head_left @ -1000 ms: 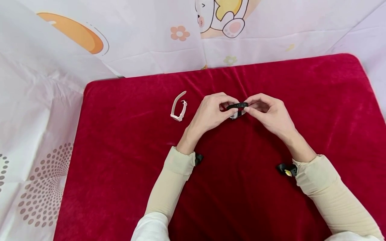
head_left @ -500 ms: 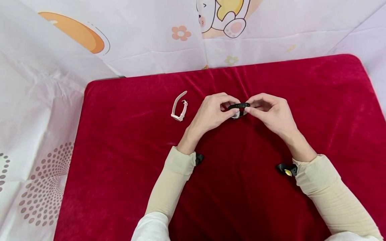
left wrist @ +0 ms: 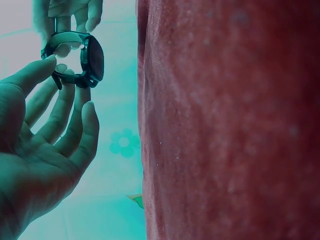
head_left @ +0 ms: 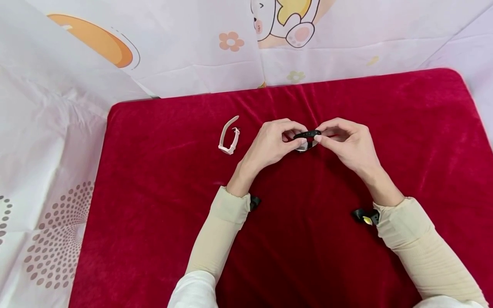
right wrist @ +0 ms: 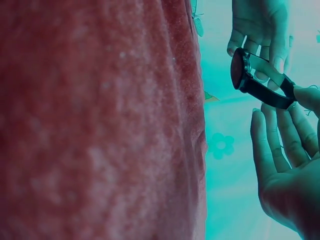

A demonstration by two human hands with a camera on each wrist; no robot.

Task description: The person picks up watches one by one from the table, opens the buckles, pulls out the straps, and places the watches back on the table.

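Observation:
A black wristwatch (head_left: 306,140) with a round face hangs just above the red velvet mat (head_left: 161,205), held between both hands. My left hand (head_left: 271,143) pinches its strap at the left end, and my right hand (head_left: 344,143) pinches the strap at the right end. In the left wrist view the watch (left wrist: 85,60) shows its dark face side-on, with my left fingers (left wrist: 70,110) curled at the strap. The right wrist view shows the watch (right wrist: 250,77) near my right fingers (right wrist: 280,135), and the other hand behind it.
A pale pink watch (head_left: 229,136) lies on the mat to the left of my hands. A cartoon-printed cloth (head_left: 185,47) surrounds the mat at the back and left. The mat's near half holds only my forearms.
Both hands stay on the black watch with tiny finger shifts. The right fingertips have crept slightly along the strap. The pink watch has not moved.

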